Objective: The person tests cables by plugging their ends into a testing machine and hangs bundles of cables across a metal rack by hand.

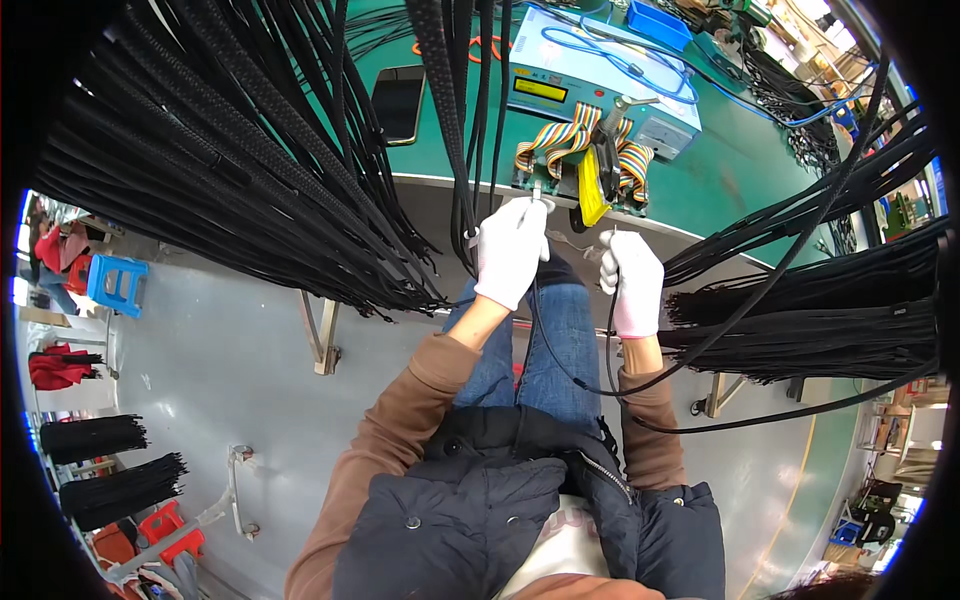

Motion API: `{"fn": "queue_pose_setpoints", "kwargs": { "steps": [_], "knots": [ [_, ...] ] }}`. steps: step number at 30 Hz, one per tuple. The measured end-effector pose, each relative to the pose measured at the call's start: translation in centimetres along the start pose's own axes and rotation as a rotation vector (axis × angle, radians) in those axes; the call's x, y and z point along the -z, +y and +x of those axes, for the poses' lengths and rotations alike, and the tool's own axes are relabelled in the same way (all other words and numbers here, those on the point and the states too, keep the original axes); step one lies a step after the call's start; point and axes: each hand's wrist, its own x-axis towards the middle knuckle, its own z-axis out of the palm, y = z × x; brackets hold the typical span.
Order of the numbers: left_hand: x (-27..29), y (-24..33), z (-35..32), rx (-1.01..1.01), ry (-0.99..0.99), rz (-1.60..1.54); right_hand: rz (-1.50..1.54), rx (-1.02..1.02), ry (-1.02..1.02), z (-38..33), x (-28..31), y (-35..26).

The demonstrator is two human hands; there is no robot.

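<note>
A: Start at nine o'clock. What hangs there?

B: A thick curtain of black braided cables (230,170), draped from above the green tabletop (740,170) and ending over the grey floor (230,370). Farther out at nine o'clock sits a blue stool (117,283). None of that is in the hands.

A: And the left hand (510,252)?

B: White-gloved, near the middle, just below the tabletop's edge. It is clenched around a cable end (537,192), with the metal tip pointing toward twelve o'clock at the small test fixture (580,180) with rainbow ribbon wires (560,140). A black phone (398,103) lies at eleven o'clock from it.

A: How would you seat that end well?

B: I judge the tip should line up straight with the fixture's socket before any push; a skewed entry could bend it. The hanging strands beside the wrist could snag, so the hand is better kept clear of them.

A: The right hand (632,282)?

B: Also gloved, at three o'clock of the left one, close but not touching. It grasps a thin black cable (600,370) that loops down over the blue jeans (550,340). I would leave slack in that loop so it doesn't drag on the end being plugged.

A: Farther right?

B: A pale blue tester box (600,85) at one o'clock, and another bundle of black cables (830,320) at three o'clock.
</note>
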Motion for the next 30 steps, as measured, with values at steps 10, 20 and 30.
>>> {"fn": "queue_pose_setpoints", "kwargs": {
  "steps": [10, 20, 30],
  "knots": [
    [-0.1, 0.2, 0.3, 0.024, -0.001, -0.101, -0.092, 0.045, 0.044, 0.0, -0.6, -0.2],
    [0.4, -0.2, 0.6, 0.138, -0.047, -0.293, -0.369, 0.229, 0.080, 0.6, -0.1, 0.8],
    [-0.1, 0.2, 1.0, 0.202, -0.024, -0.336, -0.605, 0.544, 0.232, 1.2, -0.8, 0.7]
  ]
}}
